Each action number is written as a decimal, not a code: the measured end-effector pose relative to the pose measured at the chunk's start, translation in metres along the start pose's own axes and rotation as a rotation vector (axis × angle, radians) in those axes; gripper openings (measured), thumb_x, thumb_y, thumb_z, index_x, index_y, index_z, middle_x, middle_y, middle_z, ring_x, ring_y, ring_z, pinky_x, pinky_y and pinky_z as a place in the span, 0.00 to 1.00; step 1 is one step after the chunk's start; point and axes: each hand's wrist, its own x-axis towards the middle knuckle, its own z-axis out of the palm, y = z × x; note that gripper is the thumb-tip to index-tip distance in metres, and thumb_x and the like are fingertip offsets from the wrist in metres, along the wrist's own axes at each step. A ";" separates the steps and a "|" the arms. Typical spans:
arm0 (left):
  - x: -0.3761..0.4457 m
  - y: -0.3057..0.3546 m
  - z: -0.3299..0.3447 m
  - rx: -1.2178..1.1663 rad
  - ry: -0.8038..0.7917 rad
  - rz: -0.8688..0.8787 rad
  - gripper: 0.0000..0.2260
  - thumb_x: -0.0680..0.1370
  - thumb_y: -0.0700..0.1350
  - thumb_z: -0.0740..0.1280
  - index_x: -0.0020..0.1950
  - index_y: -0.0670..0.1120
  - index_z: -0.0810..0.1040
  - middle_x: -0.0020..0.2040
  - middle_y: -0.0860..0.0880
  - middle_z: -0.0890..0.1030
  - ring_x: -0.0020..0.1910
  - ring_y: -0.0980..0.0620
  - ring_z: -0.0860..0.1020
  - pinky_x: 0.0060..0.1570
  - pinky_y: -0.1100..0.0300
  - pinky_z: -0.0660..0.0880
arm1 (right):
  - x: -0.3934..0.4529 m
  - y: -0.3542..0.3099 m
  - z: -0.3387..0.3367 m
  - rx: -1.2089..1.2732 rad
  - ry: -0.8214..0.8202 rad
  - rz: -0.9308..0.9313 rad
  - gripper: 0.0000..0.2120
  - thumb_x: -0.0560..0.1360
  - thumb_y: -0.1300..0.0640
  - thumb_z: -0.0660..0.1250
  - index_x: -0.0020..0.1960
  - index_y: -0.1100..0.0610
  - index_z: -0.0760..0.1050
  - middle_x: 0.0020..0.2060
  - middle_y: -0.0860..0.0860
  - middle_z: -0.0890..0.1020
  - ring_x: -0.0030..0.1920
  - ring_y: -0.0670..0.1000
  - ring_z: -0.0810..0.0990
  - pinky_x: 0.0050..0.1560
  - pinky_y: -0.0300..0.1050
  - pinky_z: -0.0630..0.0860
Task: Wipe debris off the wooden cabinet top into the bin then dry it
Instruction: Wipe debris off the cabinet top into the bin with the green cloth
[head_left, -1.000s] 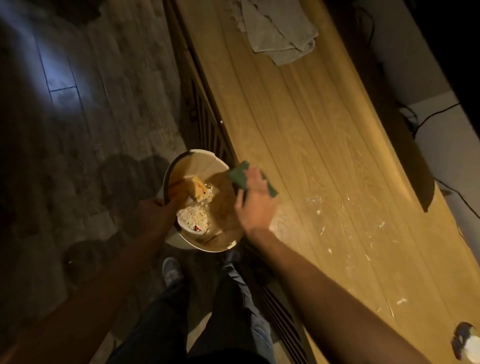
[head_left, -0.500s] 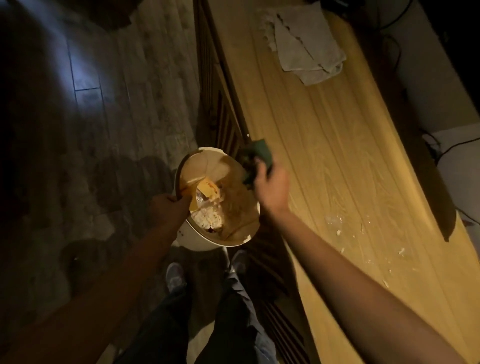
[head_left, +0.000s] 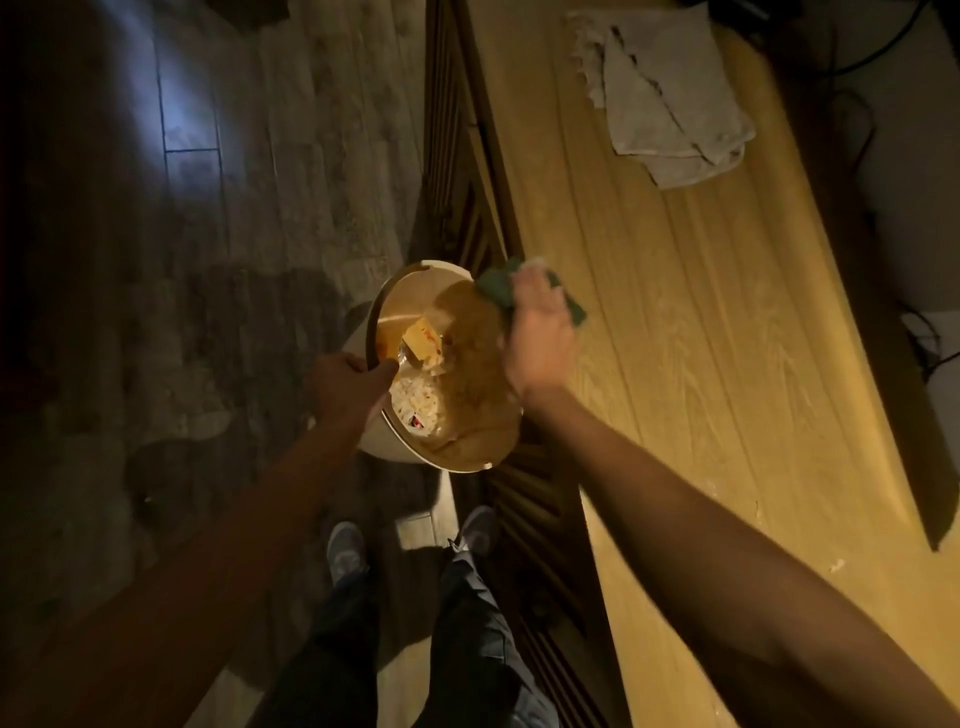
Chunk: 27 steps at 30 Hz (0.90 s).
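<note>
A pale round bin (head_left: 415, 280) is held tilted against the front edge of the wooden cabinet top (head_left: 701, 322). Paper scraps and a yellow packet lie inside it. My left hand (head_left: 345, 384) grips the bin's near rim. My right hand (head_left: 540, 332) holds a green sponge (head_left: 496, 283) at the cabinet's edge, just over the bin's mouth. A few white crumbs (head_left: 836, 566) lie on the top near my right forearm. A grey cloth (head_left: 670, 98) lies crumpled on the far end of the top.
The cabinet's slatted front (head_left: 467, 208) runs down beside the bin. Dark wood-look floor (head_left: 234, 208) lies to the left. My feet in grey shoes (head_left: 345, 551) stand below the bin. Black cables (head_left: 924, 338) trail behind the cabinet on the right.
My right hand has swept the sponge along the cabinet edge, from lifted over the bin back down to the edge at the bin's mouth. The view has shifted towards the cloth end.
</note>
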 end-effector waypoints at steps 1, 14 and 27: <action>0.001 0.001 -0.001 -0.007 -0.014 -0.003 0.13 0.72 0.45 0.76 0.39 0.36 0.80 0.39 0.36 0.83 0.39 0.40 0.82 0.44 0.46 0.79 | -0.015 -0.016 0.013 -0.003 -0.075 -0.005 0.29 0.70 0.65 0.76 0.68 0.55 0.71 0.60 0.57 0.81 0.55 0.60 0.84 0.51 0.54 0.82; -0.012 -0.022 -0.008 -0.033 -0.019 -0.081 0.11 0.73 0.49 0.75 0.34 0.48 0.78 0.32 0.50 0.80 0.35 0.53 0.79 0.43 0.55 0.79 | -0.076 -0.019 0.009 0.430 -0.148 0.191 0.19 0.83 0.58 0.64 0.74 0.56 0.72 0.57 0.57 0.85 0.57 0.58 0.83 0.60 0.52 0.78; -0.053 -0.059 -0.015 -0.030 -0.021 -0.058 0.11 0.74 0.46 0.75 0.36 0.44 0.77 0.31 0.46 0.79 0.33 0.49 0.80 0.24 0.62 0.70 | -0.088 0.195 -0.145 0.357 0.357 0.591 0.17 0.84 0.58 0.61 0.73 0.52 0.71 0.64 0.52 0.79 0.64 0.51 0.78 0.68 0.55 0.76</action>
